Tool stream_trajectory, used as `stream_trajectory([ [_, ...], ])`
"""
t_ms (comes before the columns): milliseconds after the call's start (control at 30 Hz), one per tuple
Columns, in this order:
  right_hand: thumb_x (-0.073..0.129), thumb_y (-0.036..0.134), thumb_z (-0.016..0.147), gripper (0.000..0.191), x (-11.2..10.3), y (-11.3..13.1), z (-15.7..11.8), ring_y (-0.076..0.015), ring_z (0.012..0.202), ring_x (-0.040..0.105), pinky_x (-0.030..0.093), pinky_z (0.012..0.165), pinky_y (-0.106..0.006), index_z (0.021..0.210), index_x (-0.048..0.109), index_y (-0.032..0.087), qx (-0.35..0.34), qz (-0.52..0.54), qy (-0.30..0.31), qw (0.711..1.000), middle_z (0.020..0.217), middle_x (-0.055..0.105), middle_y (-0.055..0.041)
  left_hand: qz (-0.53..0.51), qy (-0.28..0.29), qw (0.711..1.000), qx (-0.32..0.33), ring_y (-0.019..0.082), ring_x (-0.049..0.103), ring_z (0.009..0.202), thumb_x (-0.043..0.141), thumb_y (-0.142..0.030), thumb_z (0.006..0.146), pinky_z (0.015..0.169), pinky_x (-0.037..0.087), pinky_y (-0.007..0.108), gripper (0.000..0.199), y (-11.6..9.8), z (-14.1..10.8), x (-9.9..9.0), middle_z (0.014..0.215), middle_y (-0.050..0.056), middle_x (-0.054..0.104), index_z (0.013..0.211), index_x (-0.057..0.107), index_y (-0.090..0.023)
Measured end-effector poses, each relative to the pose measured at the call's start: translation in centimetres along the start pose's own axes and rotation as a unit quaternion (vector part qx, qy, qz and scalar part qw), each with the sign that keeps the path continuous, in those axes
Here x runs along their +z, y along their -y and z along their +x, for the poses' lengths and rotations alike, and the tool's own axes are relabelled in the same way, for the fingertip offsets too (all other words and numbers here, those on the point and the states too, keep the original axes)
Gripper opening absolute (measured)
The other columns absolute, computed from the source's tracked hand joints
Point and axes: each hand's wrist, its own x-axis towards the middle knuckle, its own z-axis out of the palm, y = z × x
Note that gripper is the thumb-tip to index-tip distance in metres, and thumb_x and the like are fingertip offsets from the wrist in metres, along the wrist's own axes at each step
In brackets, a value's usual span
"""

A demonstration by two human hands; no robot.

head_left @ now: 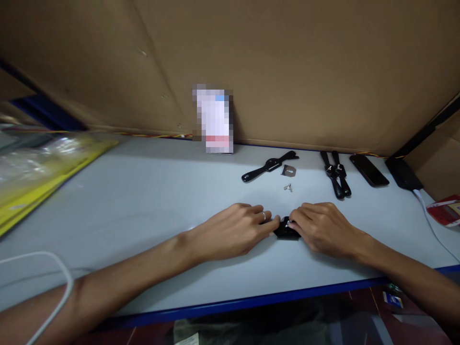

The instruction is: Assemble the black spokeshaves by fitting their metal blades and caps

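Two hands meet over a black tool (287, 232) near the front edge of the table (161, 187), and I see only its middle; the ends vanish under fingers. The left hand (247, 229) curls closed round one end; the right hand (321, 227) curls round the other, fingertips at a silver screw (287, 224), though I cannot tell whether they pinch it. Beyond lies a metal plate (289, 171). An upright pale object (217, 120) is pixelated past reading.
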Motion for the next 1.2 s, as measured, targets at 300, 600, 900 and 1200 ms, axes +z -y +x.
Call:
stream_trajectory([
  [300,0.042,0.012,0.099,0.022,0.21,0.17,-0.07,-0.0157,0.061,0.048,0.027,0.057,-0.032,0.087,0.061,0.015,0.004,-0.013,-0.001,1.000,0.070,0.063,-0.0036,0.011,0.014,1.000,0.000,0.017,0.056,0.064,0.046,-0.003,0.089,0.053,0.035,0.033,0.024,0.02,0.07,-0.16,0.077,0.002,0.063,0.107,0.055,-0.015],
  [600,0.042,0.011,0.098,0.021,0.22,0.10,-0.17,-0.0149,0.060,0.047,0.026,0.056,-0.032,0.087,0.059,0.015,-0.002,-0.013,-0.006,1.000,0.069,0.062,-0.0031,0.004,0.005,1.000,-0.005,0.017,0.056,0.064,0.044,-0.005,0.093,0.053,0.036,0.033,0.022,-0.04,0.07,-0.10,0.076,0.002,0.063,0.108,0.056,-0.016],
  [900,0.044,0.010,0.096,0.020,0.15,0.24,-0.05,-0.0147,0.060,0.045,0.026,0.056,-0.032,0.086,0.059,0.015,0.004,-0.010,-0.003,1.000,0.069,0.061,-0.0023,0.000,0.020,1.000,-0.007,0.018,0.057,0.065,0.048,-0.002,0.089,0.054,0.035,0.033,0.027,-0.02,-0.03,-0.06,0.078,0.003,0.064,0.112,0.056,-0.015],
  [1200,0.043,0.017,0.100,0.022,-0.07,0.07,0.11,-0.0138,0.063,0.048,0.023,0.054,-0.032,0.087,0.061,0.015,0.016,0.028,0.010,0.999,0.072,0.062,-0.0025,0.000,-0.004,1.000,-0.005,0.016,0.055,0.061,0.045,-0.008,0.095,0.053,0.036,0.032,0.018,-0.03,0.04,-0.08,0.075,0.002,0.061,0.108,0.056,-0.015],
])
